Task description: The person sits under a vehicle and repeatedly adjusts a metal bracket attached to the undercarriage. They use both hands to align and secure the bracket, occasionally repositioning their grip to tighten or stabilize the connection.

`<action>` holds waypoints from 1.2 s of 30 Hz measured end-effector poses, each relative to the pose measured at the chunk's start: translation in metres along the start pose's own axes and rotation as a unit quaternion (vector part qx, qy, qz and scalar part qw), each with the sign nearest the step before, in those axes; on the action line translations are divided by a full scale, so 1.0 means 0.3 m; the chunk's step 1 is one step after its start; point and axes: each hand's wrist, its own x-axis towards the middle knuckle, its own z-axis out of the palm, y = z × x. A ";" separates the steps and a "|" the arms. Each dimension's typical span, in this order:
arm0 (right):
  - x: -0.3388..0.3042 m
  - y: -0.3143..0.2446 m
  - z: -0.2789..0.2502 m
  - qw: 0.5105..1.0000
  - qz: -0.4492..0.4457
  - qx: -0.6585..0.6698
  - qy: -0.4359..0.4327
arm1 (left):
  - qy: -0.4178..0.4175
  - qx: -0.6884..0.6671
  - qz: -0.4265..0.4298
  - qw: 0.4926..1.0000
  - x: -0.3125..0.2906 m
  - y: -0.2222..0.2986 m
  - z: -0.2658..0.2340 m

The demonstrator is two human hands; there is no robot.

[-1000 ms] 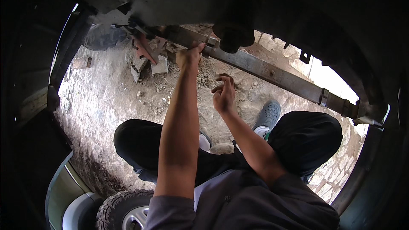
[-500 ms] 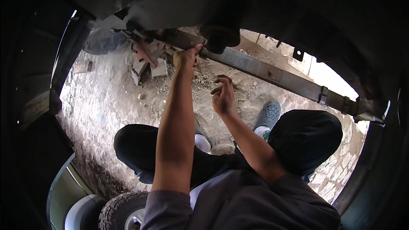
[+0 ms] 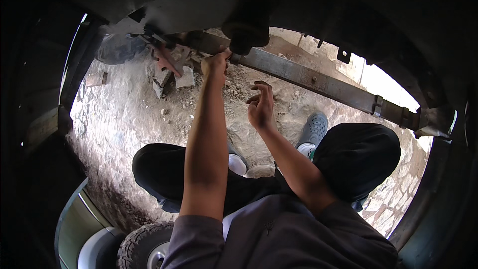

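Left hand (image 3: 215, 66) touches leaf spring (image 3: 294, 73), upper centre, grip unclear; right hand (image 3: 261, 108), mid-frame, loosely open, could steady it.

This looks like a vehicle-repair spot (tyre (image 3: 131, 247), metal beam (image 3: 301, 76))

Dull grey metal bar (image 3: 298, 73), mottled tan-brown ground (image 3: 117, 134).
Bar spotted rust-brown. Ground blotched whitish toward left edge, pale cobble-like patchwork toward right. Clog (image 3: 314, 128) blue-grey, dotted with holes; sock (image 3: 304, 148) white, green-marked; trousers (image 3: 366, 162) black; shirt (image 3: 284, 231) charcoal. Angular piece (image 3: 166, 61) dusty red. Tyre (image 3: 133, 243) black, blocky tread.
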 end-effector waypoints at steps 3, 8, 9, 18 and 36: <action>0.012 -0.020 0.006 1.000 0.003 0.010 0.009 | 0.033 0.005 0.028 0.999 -0.029 -0.016 0.040; 0.018 0.009 -0.004 1.000 -0.002 0.016 -0.001 | 0.020 -0.009 0.035 0.999 -0.033 -0.057 0.027; 0.011 0.012 -0.008 1.000 -0.006 0.011 -0.002 | 0.029 0.013 0.041 0.999 -0.019 -0.057 0.025; 0.003 0.041 -0.030 0.998 -0.061 -0.018 -0.013 | 0.013 0.000 0.013 1.000 -0.084 -0.026 0.058; 0.058 -0.333 0.107 0.996 -0.015 0.011 -0.092 | -0.030 0.012 0.187 0.982 -0.380 -0.088 -0.228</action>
